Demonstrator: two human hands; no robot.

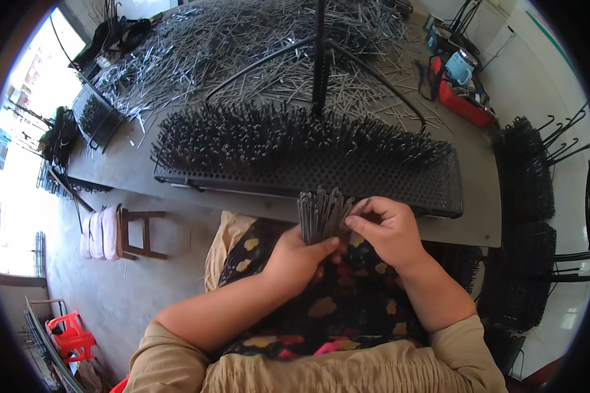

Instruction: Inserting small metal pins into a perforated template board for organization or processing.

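To our left stands a stool point(144, 234), well apart from us. Nearer in, our left hand point(294, 254) is closed around the lower part of the rods point(324, 213), above the patterned cloth point(351, 314). Their long axis runs away from us, looped ends toward the rack point(400, 180), just beyond. Right of the rods, our right hand point(390, 232) is the nearer to their looped ends, thumb and forefinger drawn together at the right edge; we cannot tell whether they pinch a rod. The rack's barer end lies ahead of that hand.
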